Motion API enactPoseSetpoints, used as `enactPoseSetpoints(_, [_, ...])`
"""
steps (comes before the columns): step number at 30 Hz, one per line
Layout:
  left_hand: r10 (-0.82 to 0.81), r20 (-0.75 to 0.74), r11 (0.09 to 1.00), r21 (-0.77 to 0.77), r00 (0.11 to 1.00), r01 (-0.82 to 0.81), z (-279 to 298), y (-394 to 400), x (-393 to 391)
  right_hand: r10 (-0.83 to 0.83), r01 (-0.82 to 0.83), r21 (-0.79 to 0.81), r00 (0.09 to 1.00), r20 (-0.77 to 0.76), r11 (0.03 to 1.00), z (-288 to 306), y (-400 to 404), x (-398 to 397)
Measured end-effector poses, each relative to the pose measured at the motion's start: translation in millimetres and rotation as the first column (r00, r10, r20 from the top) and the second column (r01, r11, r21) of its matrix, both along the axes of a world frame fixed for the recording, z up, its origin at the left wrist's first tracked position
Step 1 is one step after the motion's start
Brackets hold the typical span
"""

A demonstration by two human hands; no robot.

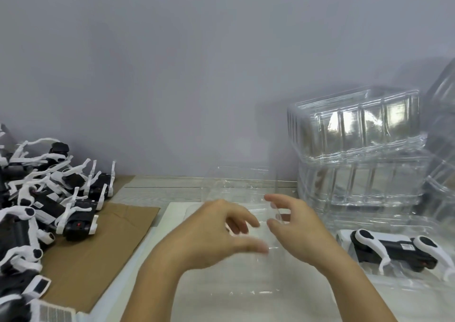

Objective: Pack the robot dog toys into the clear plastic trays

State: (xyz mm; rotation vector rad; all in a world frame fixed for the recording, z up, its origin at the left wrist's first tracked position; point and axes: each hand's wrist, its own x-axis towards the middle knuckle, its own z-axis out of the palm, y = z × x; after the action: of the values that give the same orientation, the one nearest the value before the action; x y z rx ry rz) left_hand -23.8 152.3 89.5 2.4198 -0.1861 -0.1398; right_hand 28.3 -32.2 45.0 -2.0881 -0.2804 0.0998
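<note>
While hands (248, 233) hover, tray (246, 188) lies beneath.

At nine o'clock we had the heap of robot dog toys (44, 206) on cardboard (98, 255); at two o'clock the stacked trays (357, 149) stood by the wall; before them, at three, one toy (394, 250) lay in a tray (369, 275) on the tabletop (157, 188).

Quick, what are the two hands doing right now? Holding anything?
Left hand: open, fingers spread over the clear plastic tray, holding nothing that shows.
Right hand: pinching the tray's thin clear edge between thumb and fingers.
</note>
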Motion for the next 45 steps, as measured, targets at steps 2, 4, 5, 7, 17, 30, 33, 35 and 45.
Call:
enactPoseSetpoints(2, [0.177,0.172,0.980,-0.126,0.969,-0.156,-2.9,12.2,4.1,-0.006,0.007,-0.033,1.000,0.010,0.999,-0.4,-2.4,1.7])
enactPoseSetpoints(4, [0.401,0.260,0.912,-0.207,0.879,-0.354,-12.0,25.1,9.5,-0.016,0.018,-0.065,1.000,0.018,0.998,-1.5,-5.2,3.4])
enactPoseSetpoints(5, [0.469,0.224,0.877,-0.227,0.854,-0.423,-18.5,29.8,10.8,-0.022,0.023,-0.074,1.000,0.019,0.997,-2.4,-6.7,4.2])
enactPoseSetpoints(7, [0.501,0.046,0.834,-0.291,0.864,-0.468,-34.2,33.9,12.8,-0.029,0.030,-0.079,0.999,0.020,0.996,-4.1,-8.6,5.3])
enactPoseSetpoints(17, [0.484,-0.169,0.679,-0.547,0.859,-0.490,-63.3,21.7,20.7,-0.043,0.076,-0.179,0.982,0.183,0.981,-5.4,-4.6,4.4])
enactPoseSetpoints(30, [0.616,0.140,0.722,0.294,0.776,-0.626,3.8,99.5,22.9,-0.101,0.153,-0.115,0.925,0.367,0.982,-1.1,-4.9,7.6])
enactPoseSetpoints(33, [0.613,0.120,0.558,0.634,0.781,-0.536,2.0,132.2,27.7,-0.114,0.164,-0.102,0.919,0.377,0.981,-2.4,-4.5,7.8])
enactPoseSetpoints(35, [0.618,0.065,0.441,0.796,0.784,-0.414,-5.5,150.9,27.7,-0.120,0.169,-0.098,0.917,0.380,0.981,-2.6,-3.9,7.7])
enactPoseSetpoints(45, [0.544,0.040,0.352,0.896,0.838,-0.271,-27.2,190.5,34.4,-0.120,0.156,-0.068,0.921,0.369,0.985,-1.5,-4.5,7.5])
